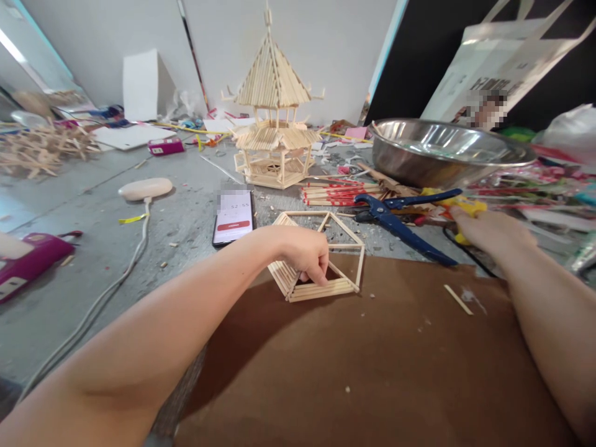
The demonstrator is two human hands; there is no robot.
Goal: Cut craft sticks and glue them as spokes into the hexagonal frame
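My left hand [310, 254] is closed, its fingers curled and pressing on the near side of a hexagonal frame of thin wooden sticks [347, 287]. One section of the frame at the left is covered with sticks side by side, and several sticks lie along the near edge. Part of the frame is hidden behind the hand. Off to the right, my right hand [493, 236] is closed around a yellow glue gun [472, 205], whose nose is hidden among clutter. Blue-handled cutters [395, 226] lie just left of it. Underneath the frame's near part is a brown board [354, 360].
Behind the frame stands a stick-built pagoda model [274, 136]. A phone [233, 217] lies left of the frame. Red-tipped matchsticks [338, 194] and a metal basin [419, 161] are at the back right. A white corded device [145, 188] sits left; a loose stick [458, 300] lies on the board.
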